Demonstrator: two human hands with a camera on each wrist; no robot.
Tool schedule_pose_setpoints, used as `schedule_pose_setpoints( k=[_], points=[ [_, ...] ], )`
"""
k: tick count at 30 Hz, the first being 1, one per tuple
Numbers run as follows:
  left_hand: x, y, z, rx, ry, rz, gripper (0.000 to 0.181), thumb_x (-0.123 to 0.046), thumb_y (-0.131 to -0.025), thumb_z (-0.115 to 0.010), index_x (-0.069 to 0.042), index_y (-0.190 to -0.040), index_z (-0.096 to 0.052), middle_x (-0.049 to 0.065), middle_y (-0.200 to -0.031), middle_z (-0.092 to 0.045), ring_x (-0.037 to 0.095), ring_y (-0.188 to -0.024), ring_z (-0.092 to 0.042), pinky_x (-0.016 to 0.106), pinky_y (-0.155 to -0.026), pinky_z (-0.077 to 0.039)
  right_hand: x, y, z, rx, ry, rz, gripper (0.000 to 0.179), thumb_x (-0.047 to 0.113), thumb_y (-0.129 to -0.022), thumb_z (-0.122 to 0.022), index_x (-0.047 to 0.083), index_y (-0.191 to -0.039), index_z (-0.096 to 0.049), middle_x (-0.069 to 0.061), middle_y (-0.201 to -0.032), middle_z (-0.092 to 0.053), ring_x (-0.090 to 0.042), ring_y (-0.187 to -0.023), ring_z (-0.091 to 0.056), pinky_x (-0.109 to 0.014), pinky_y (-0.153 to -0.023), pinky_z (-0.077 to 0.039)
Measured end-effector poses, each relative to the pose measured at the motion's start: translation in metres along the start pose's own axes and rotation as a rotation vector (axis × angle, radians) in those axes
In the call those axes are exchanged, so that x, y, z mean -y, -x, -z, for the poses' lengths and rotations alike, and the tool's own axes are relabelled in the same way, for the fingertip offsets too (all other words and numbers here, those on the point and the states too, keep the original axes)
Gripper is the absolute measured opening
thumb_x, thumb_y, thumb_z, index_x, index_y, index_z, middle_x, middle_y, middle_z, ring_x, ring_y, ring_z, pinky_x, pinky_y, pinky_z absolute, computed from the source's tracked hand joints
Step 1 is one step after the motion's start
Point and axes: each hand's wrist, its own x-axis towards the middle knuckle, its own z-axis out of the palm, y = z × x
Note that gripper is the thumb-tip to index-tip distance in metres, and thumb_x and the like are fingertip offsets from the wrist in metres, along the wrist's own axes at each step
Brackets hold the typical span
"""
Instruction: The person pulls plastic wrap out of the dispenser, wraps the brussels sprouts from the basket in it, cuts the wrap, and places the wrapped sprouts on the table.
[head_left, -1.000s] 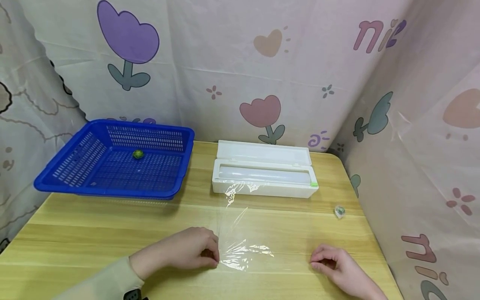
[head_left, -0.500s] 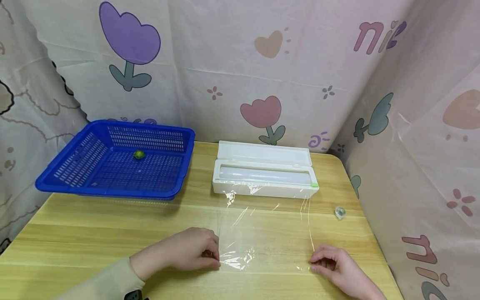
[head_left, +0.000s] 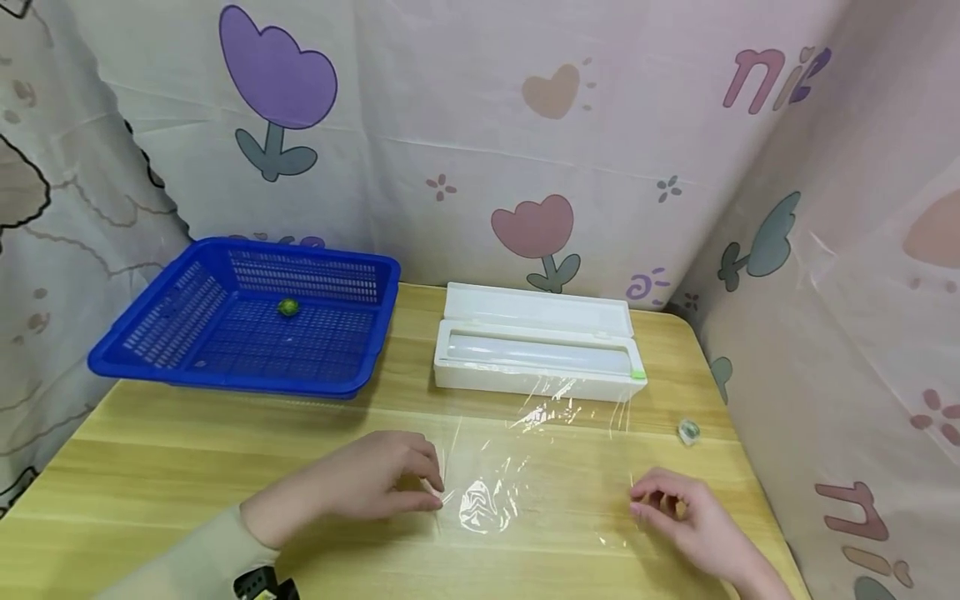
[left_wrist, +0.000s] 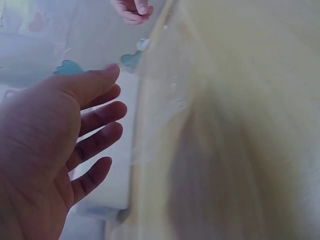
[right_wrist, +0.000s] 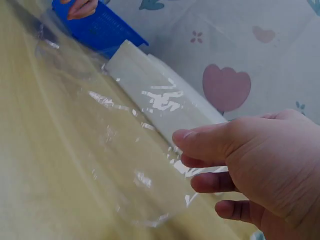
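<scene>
A sheet of clear plastic wrap stretches over the wooden table from a white plastic wrap dispenser box with its lid raised. The wrap roll shows inside. My left hand hovers at the sheet's left edge, thumb and fingers apart; in the left wrist view this hand holds nothing. At the right edge is my right hand, fingers loosely bent with a small gap at the thumb. In the right wrist view the right hand is close to the shiny sheet, without a visible grip.
A blue plastic basket at the back left holds a small green round thing. A small clear-wrapped item lies on the table right of the dispenser. A patterned curtain closes off the back and sides.
Both hands have loosened from the front corners of the plastic wrap and lifted slightly. My left fingers have spread apart. The sheet's glare has shifted; the head view has turned slightly left.
</scene>
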Motion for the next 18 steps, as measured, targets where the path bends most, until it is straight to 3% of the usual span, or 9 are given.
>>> schedule_pose_setpoints(
  k=[11, 18],
  points=[
    [-0.002, 0.001, 0.027, -0.115, -0.021, 0.104, 0.022, -0.041, -0.102, -0.073, -0.026, -0.116, -0.079, -0.018, -0.110, -0.071, 0.003, -0.104, -0.066, 0.035, -0.092, -0.057, 0.013, -0.031, 0.004, -0.015, 0.032, 0.049, 0.037, -0.008, -0.091, -0.078, 0.024, -0.109, -0.075, -0.001, -0.095, -0.074, -0.009, -0.076, -0.061, -0.024, -0.064, -0.050],
    [-0.001, 0.002, 0.035, -0.142, -0.018, 0.116, 0.022, -0.038, -0.101, -0.075, -0.025, -0.118, -0.078, -0.020, -0.111, -0.070, 0.004, -0.104, -0.067, 0.035, -0.092, -0.057, 0.012, -0.037, 0.003, -0.012, 0.015, 0.078, 0.037, -0.007, -0.089, -0.080, 0.023, -0.110, -0.075, 0.000, -0.096, -0.073, -0.011, -0.076, -0.062, -0.026, -0.065, -0.049]
  ],
)
